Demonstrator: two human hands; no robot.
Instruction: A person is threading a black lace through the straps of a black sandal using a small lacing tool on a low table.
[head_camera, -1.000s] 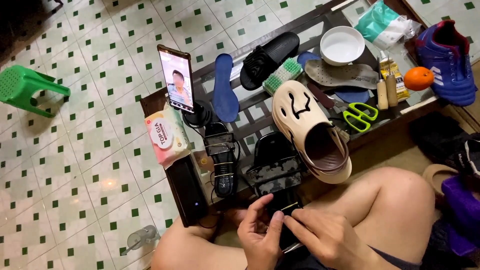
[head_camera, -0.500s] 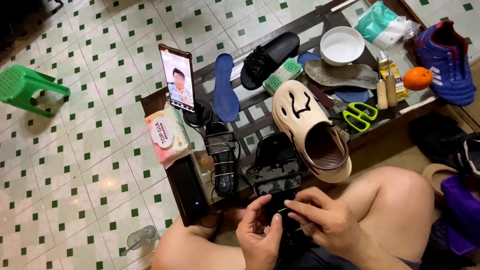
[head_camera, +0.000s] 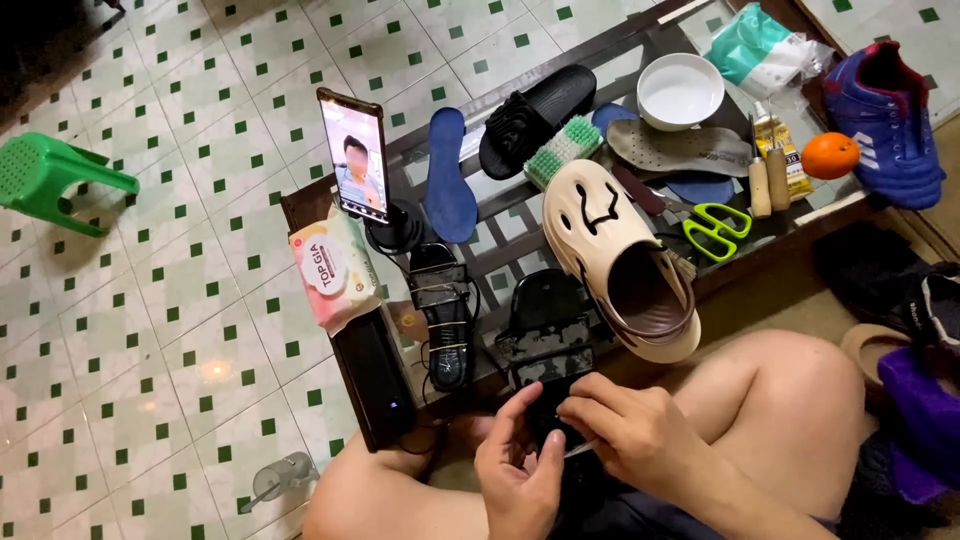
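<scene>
From the head view I see my left hand (head_camera: 520, 465) and right hand (head_camera: 625, 435) working a black sandal (head_camera: 548, 345) just below the beige clog (head_camera: 620, 260); left fingers close on its sole, right fingers pinch a thin tool. I judge repair mid-way; next needs steady pressure. The glass table (head_camera: 520, 235) left of the clog stands on green-dotted floor tiles (head_camera: 180, 330).

We see black sandal (head_camera: 548, 345), worn and dusty, sole up, lying lengthwise just left of cream clog (head_camera: 620, 262). Near end sits in our hands; far end rests on low table's edge (head_camera: 300, 205).
</scene>
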